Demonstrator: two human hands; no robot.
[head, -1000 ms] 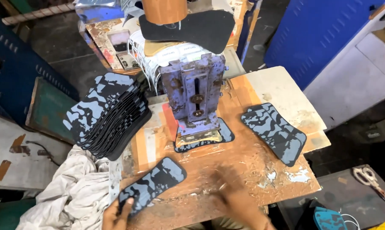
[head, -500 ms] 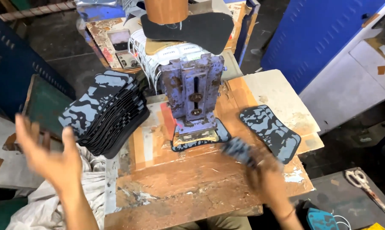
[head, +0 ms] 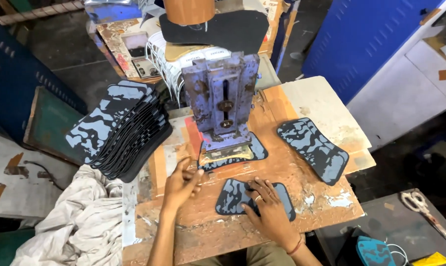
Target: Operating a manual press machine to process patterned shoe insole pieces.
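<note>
The right hand [head: 268, 209] lies flat, released, on a patterned pad [head: 242, 196] on the counter [head: 208, 226]; the left hand [head: 182, 180], loosely curled and empty, rests just left of it.

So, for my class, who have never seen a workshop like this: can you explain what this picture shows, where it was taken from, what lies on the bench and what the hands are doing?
The view comes from a camera worn on a person's head, looking down at their own two bare hands. On a worn wooden bench stands a blue metal press with one patterned piece under its base. The right hand lies flat on a blue-and-black patterned sole-shaped piece. The left hand rests on the bench by the press and holds nothing. A stack of like pieces sits to the left, a single one to the right. Crumpled white cloth lies beside the bench, scissors at the far right.
</note>
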